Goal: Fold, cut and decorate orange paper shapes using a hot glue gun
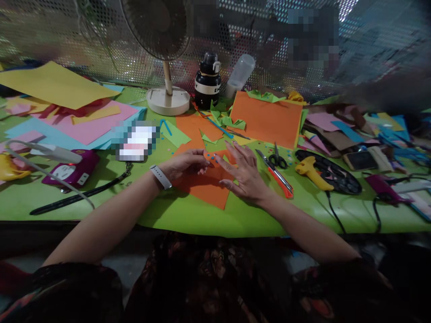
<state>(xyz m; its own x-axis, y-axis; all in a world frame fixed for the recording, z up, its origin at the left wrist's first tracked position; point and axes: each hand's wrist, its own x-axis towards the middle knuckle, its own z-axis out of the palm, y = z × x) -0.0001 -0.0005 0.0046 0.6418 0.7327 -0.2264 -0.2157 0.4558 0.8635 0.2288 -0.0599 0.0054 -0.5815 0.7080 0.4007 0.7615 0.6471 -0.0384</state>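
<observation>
An orange sheet of paper (211,192) lies on the green tabletop beneath both hands. My left hand (188,164), with a white band on the wrist, is over its left part, fingers curled in and pressed together; whatever they may hold is too small to make out. My right hand (245,176) hovers palm down over the right side of the sheet, its fingers spread and nothing in them. Tiny blue paper bits (211,156) lie between the fingertips of the two hands. An orange-red utility knife (280,180) and dark scissors (278,160) rest just right of my right hand.
A fan (168,99), a black bottle (208,85) and orange sheets (267,119) stand or lie behind. Coloured paper (60,89) and a phone (135,141) are left. A yellow glue gun (314,174) with its cord rests on a black tray (350,180) at right.
</observation>
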